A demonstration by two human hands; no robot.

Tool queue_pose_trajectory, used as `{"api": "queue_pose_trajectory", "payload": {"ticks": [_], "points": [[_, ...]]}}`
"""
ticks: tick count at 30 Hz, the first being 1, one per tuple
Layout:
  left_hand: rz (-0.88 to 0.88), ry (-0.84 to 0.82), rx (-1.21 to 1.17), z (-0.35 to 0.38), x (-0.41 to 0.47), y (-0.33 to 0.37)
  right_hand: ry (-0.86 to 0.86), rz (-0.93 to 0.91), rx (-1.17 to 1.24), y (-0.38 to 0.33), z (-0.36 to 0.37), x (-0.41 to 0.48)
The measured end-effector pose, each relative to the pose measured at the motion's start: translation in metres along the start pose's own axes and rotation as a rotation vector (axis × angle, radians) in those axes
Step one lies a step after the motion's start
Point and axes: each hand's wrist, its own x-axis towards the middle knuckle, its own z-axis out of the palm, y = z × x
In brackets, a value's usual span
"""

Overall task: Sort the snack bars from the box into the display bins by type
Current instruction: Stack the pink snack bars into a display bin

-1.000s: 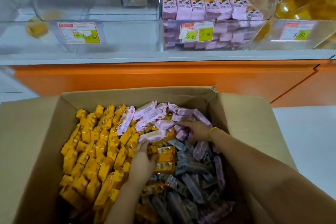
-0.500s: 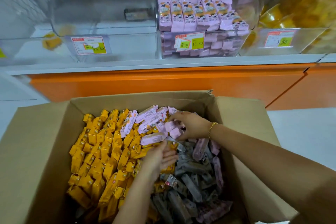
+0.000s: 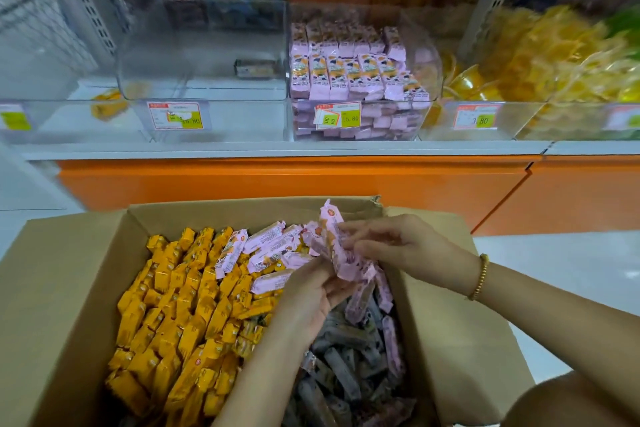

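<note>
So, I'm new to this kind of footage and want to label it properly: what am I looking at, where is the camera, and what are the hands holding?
There is no machine here. A person works with bare hands, and the one picture comes from a camera worn on their head, looking forward and down. In front is an open cardboard box holding yellow bars on the left and dark purple bars on the right. The left hand and right hand together grip a bunch of pink bars just above the box. Behind, on the shelf, a clear bin already holds matching pink bars.
</note>
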Motion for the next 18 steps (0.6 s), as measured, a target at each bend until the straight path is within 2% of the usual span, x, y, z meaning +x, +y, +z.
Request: {"api": "queue_pose_trajectory", "payload": {"ticks": [3, 5, 8, 14, 18], "points": [[0.086, 0.02, 0.074, 0.003, -0.006, 0.0, 0.218, 0.004, -0.127, -0.015, 0.013, 0.001], [0.117, 0.039, 0.078, 0.002, -0.008, 0.002, 0.288, 0.016, -0.152, -0.022, 0.018, 0.002], [0.129, 0.042, 0.031, -0.001, -0.009, 0.008, 0.255, 0.106, -0.005, -0.024, 0.018, 0.004], [0.121, -0.042, -0.084, -0.005, -0.011, 0.025, 0.183, 0.15, 0.543, -0.027, -0.001, 0.011], [0.108, -0.118, -0.166, -0.01, -0.01, 0.03, 0.131, 0.135, 0.61, -0.025, -0.012, 0.014]]}}
